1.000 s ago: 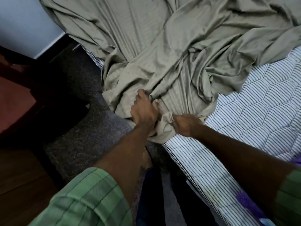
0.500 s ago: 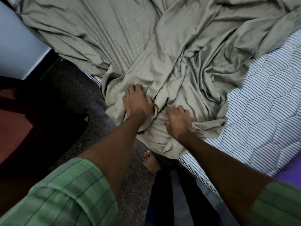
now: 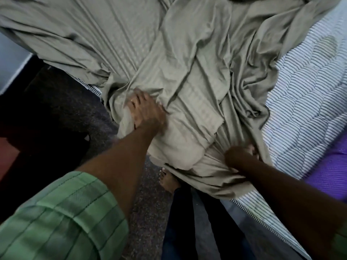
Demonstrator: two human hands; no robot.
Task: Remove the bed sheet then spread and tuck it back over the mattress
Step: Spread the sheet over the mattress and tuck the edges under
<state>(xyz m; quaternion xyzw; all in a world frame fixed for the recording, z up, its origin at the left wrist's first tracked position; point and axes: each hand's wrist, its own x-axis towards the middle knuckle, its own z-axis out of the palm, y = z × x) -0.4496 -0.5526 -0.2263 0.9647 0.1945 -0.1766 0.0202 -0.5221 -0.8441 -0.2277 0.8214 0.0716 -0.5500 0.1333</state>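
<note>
**Head view: olive sheet bunched at the mattress corner**

At the left lies a dark speckled floor [image 3: 56,102] beside the bed. A green checked sleeve [image 3: 62,216] leads up to the left hand [image 3: 145,111], blurred, its fingers curled into the soft cloth: its grip holds a fold of the bed sheet [image 3: 187,59]. The sheet is smooth, faintly sheened olive fabric with woven stripes, rumpled in long ridges and heaped over the near corner of the mattress [image 3: 304,102], hanging past its edge. A bare foot [image 3: 168,180] stands below. The right hand [image 3: 241,154] grips a gathered wad at the near edge. The mattress's quilted, thinly striped ticking lies bare at the right.
</note>
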